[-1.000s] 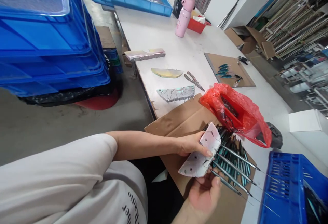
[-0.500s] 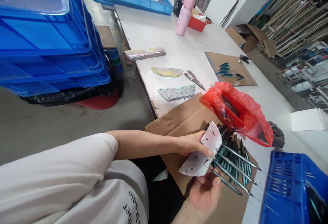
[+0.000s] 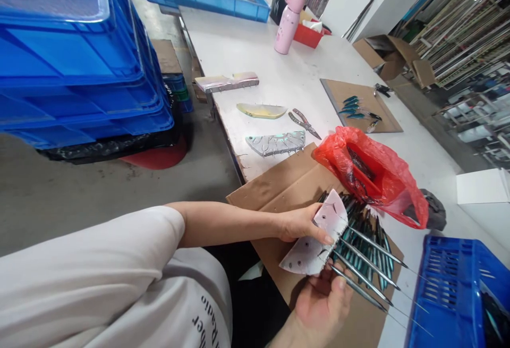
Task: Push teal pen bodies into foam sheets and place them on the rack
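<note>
White shirt [image 3: 187, 284] reads "Radio" beside a partly hidden word ending "ber"

The right fingers [image 3: 323, 283] are partly hidden at the lower edge of the pale pink curved plate [image 3: 314, 236], and their contact with the slender silvery spindle-shaped pieces [image 3: 372, 257] cannot be made out. The left palm is covered by the same plate. The heap of dark teal slender pieces [image 3: 370, 220] is partly screened by the plate and the silvery pieces. The contents of the red plastic bag [image 3: 382, 170] are obscured by its folds. The blue slatted plastic crate [image 3: 448, 279] and the stacked blue plastic bins [image 3: 71, 61] are cut off by the frame, and the distant metal racks [image 3: 458, 34] are blurred.
</note>
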Demonstrator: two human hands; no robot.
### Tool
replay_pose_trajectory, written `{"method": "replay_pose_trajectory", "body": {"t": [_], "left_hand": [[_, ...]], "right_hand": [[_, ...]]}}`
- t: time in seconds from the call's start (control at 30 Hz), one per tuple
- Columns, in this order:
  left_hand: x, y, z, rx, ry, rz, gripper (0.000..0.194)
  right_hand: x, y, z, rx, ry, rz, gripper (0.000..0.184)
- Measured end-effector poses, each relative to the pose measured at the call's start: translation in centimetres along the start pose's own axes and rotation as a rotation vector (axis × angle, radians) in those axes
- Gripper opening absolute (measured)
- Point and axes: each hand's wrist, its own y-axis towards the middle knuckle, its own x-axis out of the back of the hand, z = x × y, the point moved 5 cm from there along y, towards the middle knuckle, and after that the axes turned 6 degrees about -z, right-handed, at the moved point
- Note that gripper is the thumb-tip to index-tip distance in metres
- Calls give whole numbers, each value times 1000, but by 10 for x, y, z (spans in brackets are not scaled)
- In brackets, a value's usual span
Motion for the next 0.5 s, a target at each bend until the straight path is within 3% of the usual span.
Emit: {"method": "replay_pose_trajectory", "body": {"t": [0.23, 0.5], "left_hand": [[3, 1, 0, -35, 45, -36, 66], [2, 0, 1, -28, 51, -37, 67]], "right_hand": [[-2, -7, 18, 93, -112, 3, 20], [1, 1, 13, 76, -96, 16, 23]]}}
